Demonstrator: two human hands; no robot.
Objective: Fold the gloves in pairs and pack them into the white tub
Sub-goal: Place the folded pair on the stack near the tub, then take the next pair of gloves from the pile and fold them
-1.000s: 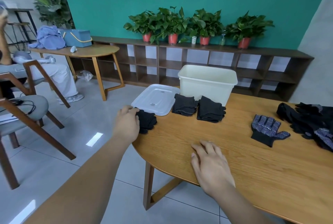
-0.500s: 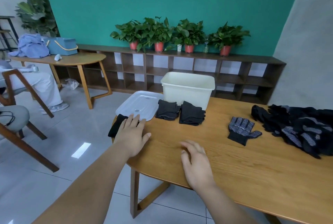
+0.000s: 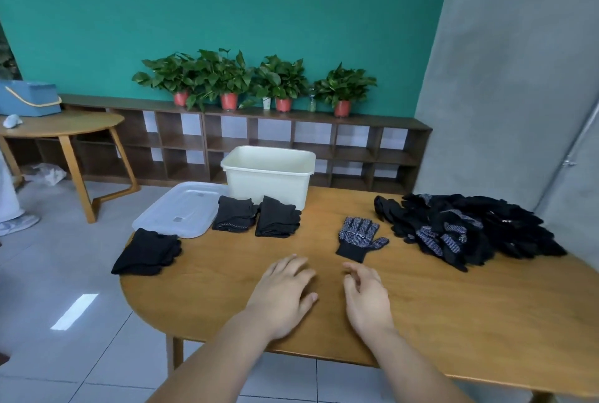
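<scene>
The white tub [image 3: 269, 179] stands at the far edge of the wooden table [image 3: 453, 315]. Two folded black glove pairs [image 3: 235, 213] [image 3: 278, 221] lie in front of it, and a third folded pair [image 3: 147, 252] lies at the table's left end. A single dotted black glove [image 3: 359, 238] lies flat in the middle. A heap of loose black gloves [image 3: 466, 229] sits at the right. My left hand [image 3: 282, 295] rests flat on the table, holding nothing. My right hand [image 3: 368, 300] hovers beside it with relaxed fingers, just short of the single glove.
The tub's clear lid [image 3: 181, 213] lies left of the tub, overhanging the table edge. Behind stand a low shelf [image 3: 246, 140] with potted plants, and a second wooden table [image 3: 61, 125] with a blue box at the left. Tiled floor lies below.
My left hand has let go of the folded pair at the table's left end and moved right beside my right hand. The view has swung to the right.
</scene>
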